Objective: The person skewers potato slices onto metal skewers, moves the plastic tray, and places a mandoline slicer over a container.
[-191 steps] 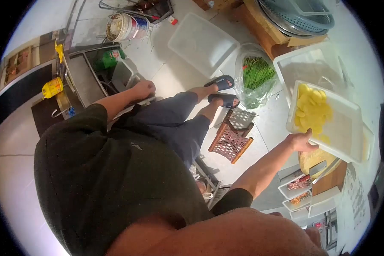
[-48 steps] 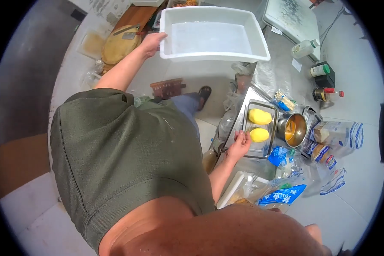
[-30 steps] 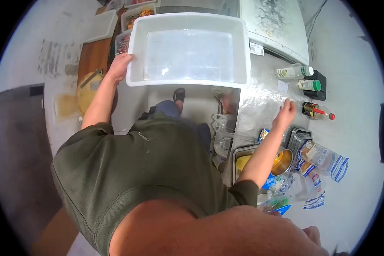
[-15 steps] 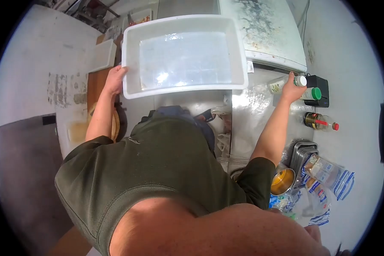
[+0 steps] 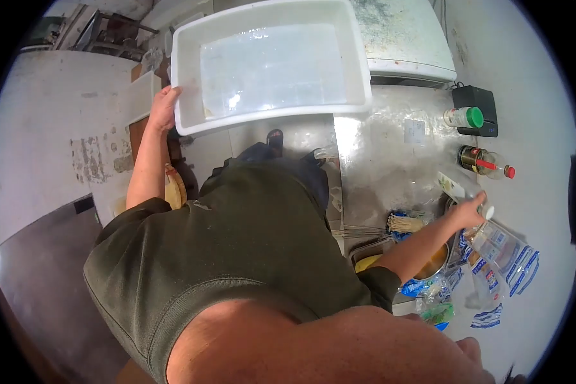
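Observation:
A big white plastic tub [image 5: 272,120] is held out in front, its inside bare and shiny. My left hand [image 5: 164,110] is closed on the tub's left rim. Over at the right side of the steel counter, my right hand [image 5: 471,212] grips a clear bottle [image 5: 452,185] with a pale label and a white cap. That bottle is tilted, above stacked metal trays that my arm partly hides. Close by lie clear plastic bags with blue print [image 5: 502,249]. A metal pot [image 5: 434,262] shows partly behind my forearm.
Along the right wall stand a green-capped jar [image 5: 464,117], a black box-shaped device [image 5: 483,96] and a dark-labelled bottle with a red cap [image 5: 486,162]. A whisk and a bundle of pale enoki-like strands [image 5: 404,223] lie on the counter [image 5: 384,160]. A white worn-topped appliance [image 5: 403,38] stands behind.
My right hand has carried the clear bottle from beside the green-capped jar toward the trays and bags. The tub sits slightly higher and further left in view, still in my left hand.

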`<state>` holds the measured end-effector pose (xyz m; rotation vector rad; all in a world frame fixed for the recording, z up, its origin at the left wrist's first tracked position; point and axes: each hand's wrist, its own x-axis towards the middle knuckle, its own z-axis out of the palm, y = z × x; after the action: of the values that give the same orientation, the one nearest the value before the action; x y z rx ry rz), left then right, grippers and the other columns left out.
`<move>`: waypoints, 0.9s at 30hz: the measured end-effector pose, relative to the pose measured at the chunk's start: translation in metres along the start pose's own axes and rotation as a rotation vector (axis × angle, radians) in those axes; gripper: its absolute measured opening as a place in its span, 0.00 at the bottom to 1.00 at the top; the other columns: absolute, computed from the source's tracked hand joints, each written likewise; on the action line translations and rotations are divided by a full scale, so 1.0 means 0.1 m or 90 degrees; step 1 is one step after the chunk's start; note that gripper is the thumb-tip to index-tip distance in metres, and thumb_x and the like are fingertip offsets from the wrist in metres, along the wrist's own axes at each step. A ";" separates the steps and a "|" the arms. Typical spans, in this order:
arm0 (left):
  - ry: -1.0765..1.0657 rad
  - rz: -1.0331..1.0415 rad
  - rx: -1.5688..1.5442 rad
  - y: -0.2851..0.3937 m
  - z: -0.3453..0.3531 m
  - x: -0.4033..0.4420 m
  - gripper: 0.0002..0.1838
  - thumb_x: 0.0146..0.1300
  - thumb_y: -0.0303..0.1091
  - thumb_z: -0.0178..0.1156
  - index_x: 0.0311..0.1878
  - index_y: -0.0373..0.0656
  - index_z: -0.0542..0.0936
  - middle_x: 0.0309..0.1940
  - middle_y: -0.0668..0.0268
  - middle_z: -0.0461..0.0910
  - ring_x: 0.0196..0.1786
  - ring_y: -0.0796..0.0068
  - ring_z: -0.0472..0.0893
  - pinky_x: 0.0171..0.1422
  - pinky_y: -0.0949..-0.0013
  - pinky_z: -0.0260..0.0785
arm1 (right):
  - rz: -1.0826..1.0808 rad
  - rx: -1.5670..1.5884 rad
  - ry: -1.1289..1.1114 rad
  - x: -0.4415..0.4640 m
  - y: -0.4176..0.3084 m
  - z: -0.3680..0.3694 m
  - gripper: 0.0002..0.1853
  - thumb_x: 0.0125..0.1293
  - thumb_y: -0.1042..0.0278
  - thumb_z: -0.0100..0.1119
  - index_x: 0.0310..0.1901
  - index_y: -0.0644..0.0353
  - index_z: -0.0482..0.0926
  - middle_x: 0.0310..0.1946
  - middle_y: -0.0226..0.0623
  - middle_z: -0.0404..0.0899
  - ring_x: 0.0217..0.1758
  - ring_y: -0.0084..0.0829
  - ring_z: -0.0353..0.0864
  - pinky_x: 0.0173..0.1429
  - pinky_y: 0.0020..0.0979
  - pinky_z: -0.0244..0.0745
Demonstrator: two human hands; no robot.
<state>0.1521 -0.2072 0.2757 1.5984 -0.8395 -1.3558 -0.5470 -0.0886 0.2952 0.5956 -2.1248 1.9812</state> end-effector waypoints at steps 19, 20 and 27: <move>0.189 0.028 0.003 0.00 -0.36 -0.24 0.14 0.62 0.37 0.56 0.42 0.33 0.77 0.34 0.63 0.79 0.35 0.73 0.79 0.40 0.71 0.73 | -0.270 -0.315 0.030 1.46 1.67 0.11 0.24 0.56 0.59 0.65 0.45 0.74 0.76 0.42 0.53 0.80 0.43 0.46 0.79 0.48 0.40 0.73; 0.192 0.029 -0.007 0.02 -0.29 -0.22 0.14 0.62 0.37 0.56 0.42 0.33 0.76 0.34 0.63 0.79 0.35 0.73 0.79 0.40 0.71 0.73 | -0.239 -0.312 0.007 1.05 1.37 0.17 0.24 0.55 0.59 0.65 0.47 0.73 0.76 0.43 0.54 0.79 0.44 0.47 0.79 0.48 0.39 0.73; 0.187 0.001 -0.094 -0.12 -0.32 0.04 0.15 0.61 0.35 0.57 0.42 0.31 0.76 0.34 0.61 0.79 0.34 0.72 0.79 0.39 0.69 0.74 | -0.211 -0.653 -0.423 -0.76 1.24 1.04 0.30 0.58 0.41 0.57 0.50 0.62 0.78 0.48 0.51 0.77 0.53 0.48 0.76 0.56 0.51 0.69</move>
<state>0.1834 -0.2001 0.2649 1.6292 -0.5510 -1.1195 -0.5134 -0.1735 0.1414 1.3315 -2.7149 0.3615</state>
